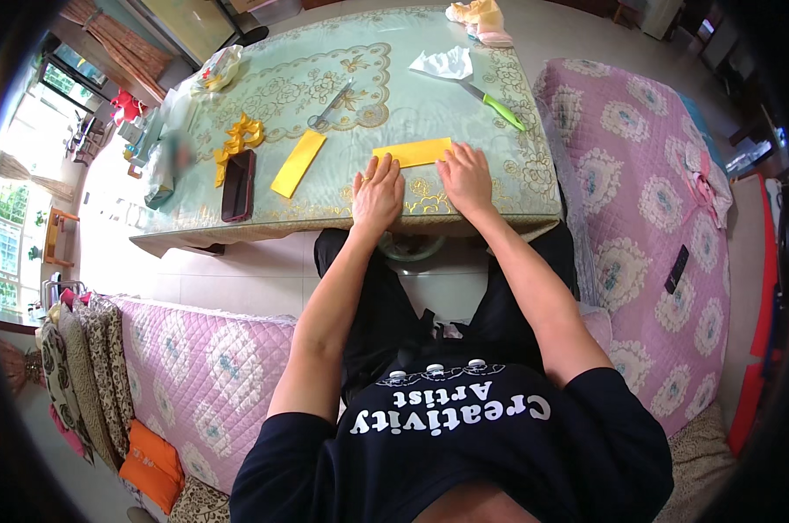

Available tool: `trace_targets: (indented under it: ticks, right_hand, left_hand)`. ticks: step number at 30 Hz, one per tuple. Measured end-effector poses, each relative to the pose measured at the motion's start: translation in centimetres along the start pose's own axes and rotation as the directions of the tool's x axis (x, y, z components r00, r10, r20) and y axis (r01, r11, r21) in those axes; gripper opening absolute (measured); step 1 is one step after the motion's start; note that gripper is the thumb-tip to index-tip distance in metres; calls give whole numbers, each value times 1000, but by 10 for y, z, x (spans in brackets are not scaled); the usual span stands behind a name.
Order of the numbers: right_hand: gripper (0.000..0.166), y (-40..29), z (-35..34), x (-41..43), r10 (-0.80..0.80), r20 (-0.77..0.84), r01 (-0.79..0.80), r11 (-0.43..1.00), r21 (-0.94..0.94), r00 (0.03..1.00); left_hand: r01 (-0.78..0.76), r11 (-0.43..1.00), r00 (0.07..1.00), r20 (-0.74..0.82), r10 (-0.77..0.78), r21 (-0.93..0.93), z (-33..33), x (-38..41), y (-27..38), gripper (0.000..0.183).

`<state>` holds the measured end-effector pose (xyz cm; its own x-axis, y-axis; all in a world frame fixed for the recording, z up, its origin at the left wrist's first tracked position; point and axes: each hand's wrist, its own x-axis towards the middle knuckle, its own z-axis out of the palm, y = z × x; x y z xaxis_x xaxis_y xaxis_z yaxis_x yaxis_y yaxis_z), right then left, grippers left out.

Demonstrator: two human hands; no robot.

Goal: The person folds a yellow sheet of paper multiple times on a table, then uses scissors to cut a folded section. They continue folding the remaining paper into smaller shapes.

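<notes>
A folded yellow paper strip (pixel 414 152) lies flat on the table in front of me, slightly tilted. My left hand (pixel 376 189) rests its fingertips on the strip's left end, palm down. At the right end, the fingers of my right hand (pixel 466 173) touch the strip and cover its corner. A second yellow paper strip (pixel 298 164) lies slantwise to the left of my left hand. Further left are several folded yellow paper pieces (pixel 243 133) in a cluster, next to a dark smartphone (pixel 238 185).
A patterned cloth under a clear cover spreads over the table (pixel 290 72). Scissors (pixel 331 103) lie beyond the strips. A green-handled knife (pixel 499 110) lies right, its blade by crumpled white paper (pixel 443 63). Plastic packs (pixel 479 19) sit at the far corner. A quilted sofa (pixel 630 163) flanks the table.
</notes>
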<state>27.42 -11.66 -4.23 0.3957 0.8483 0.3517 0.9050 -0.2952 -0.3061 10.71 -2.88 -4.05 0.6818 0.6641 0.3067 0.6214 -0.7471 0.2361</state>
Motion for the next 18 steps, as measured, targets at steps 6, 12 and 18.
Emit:
trace_targets:
  ticks: [6,12,18]
  right_hand:
    - [47,-12,-5,-2,-360,-151,375,924,78,920]
    - [51,-6,-3,0,-226,99,216,971,101,969]
    - [47,-12,-7,-2,-283,-232,290,957,-5,931]
  left_hand:
    - [3,1000,1000,-11,-3,16,2,-1,-1,38]
    - [13,1000,998,-63,-13,-12,6,-1,0,39]
    - [32,999,998,-53,-32,-8,4,-1,2,39]
